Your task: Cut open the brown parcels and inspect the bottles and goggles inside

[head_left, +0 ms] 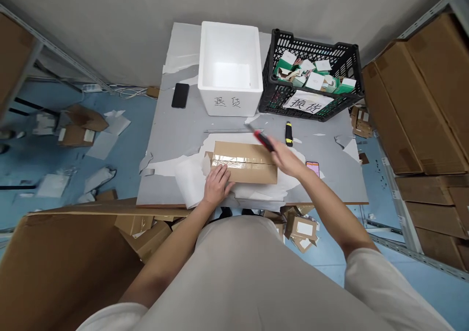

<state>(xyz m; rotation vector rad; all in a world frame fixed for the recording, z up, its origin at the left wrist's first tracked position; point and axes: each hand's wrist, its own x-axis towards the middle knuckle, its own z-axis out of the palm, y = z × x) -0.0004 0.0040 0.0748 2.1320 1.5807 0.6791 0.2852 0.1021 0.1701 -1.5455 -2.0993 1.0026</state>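
A brown cardboard box lies on the grey table, with shiny tape along its top. My left hand rests on the box's left end, fingers spread. My right hand is closed around a red and black utility knife, held above the box's right end; its blade points up and left, slightly blurred. Torn white paper lies under and around the box. A black and yellow cutter lies on the table beyond my right hand.
Behind stand a white foam box and a black crate holding small green and white boxes. A black phone lies left; another phone lies by my right forearm. A large carton stands lower left.
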